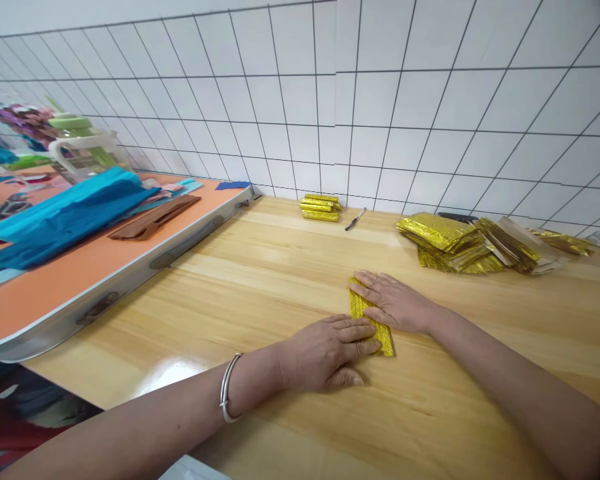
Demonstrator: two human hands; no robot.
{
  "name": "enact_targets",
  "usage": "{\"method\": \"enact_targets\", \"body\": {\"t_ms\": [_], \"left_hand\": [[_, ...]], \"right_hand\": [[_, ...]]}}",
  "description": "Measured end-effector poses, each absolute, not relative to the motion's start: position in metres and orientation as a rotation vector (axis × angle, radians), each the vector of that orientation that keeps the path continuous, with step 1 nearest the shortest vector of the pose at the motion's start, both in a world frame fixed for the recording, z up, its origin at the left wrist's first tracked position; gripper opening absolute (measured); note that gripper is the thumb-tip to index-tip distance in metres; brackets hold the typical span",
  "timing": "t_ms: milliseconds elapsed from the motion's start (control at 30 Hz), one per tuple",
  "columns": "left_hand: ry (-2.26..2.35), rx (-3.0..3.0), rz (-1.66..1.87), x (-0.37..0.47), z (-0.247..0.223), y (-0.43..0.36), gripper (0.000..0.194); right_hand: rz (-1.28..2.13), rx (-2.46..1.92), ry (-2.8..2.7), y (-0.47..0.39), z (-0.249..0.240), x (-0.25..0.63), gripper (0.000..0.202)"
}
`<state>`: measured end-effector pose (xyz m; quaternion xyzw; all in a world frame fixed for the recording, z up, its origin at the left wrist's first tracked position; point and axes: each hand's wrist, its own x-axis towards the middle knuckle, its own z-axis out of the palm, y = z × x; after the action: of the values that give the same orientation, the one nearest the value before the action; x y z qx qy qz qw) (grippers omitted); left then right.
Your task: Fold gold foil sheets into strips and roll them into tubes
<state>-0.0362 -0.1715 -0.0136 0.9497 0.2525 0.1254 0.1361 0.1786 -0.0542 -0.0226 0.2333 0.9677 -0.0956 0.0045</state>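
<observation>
A folded strip of shiny gold foil (357,308) lies flat on the wooden table, with lengthwise creases showing. My left hand (330,350) rests across its nearer end, fingers stretched out and lying flat. On the farther end my right hand (393,300) presses down, its fingers extended too. Parts of the strip are hidden under both hands. Toward the wall sits a small stack of rolled or folded gold foil pieces (321,207). Off to the right is a larger pile of flat gold foil sheets (440,235).
A pen (355,219) lies near the tiled wall. The orange-topped table (200,211) on the left carries blue fabric (75,207), a brown folded piece (155,218), scissors (5,208) and a green-lidded bottle (75,127). A dark object (457,217) lies behind the gold pile.
</observation>
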Motion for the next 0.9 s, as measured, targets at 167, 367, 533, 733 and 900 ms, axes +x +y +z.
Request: {"method": "enact_targets", "body": {"t_ms": [167, 367, 533, 733, 900], "left_hand": [[0.746, 2.779, 0.371, -0.036, -0.014, -0.172, 0.053], [0.766, 2.797, 0.324, -0.038, -0.01, -0.172, 0.05], [0.817, 2.771, 0.308, -0.04, -0.009, -0.171, 0.053], [0.81, 2.73, 0.272, -0.041, -0.008, -0.168, 0.057], [0.802, 2.704, 0.233, -0.04, -0.006, -0.167, 0.057]], "right_hand": [[-0.287, 0.735, 3.037, -0.054, -0.024, 0.18, 0.062], [-0.276, 0.74, 3.026, -0.052, -0.02, 0.178, 0.061], [-0.331, 0.871, 3.058, -0.061, -0.021, 0.19, 0.06], [-0.485, 0.94, 3.002, -0.091, -0.017, 0.217, 0.073], [-0.559, 0.901, 2.907, -0.085, -0.014, 0.219, 0.09]]}}
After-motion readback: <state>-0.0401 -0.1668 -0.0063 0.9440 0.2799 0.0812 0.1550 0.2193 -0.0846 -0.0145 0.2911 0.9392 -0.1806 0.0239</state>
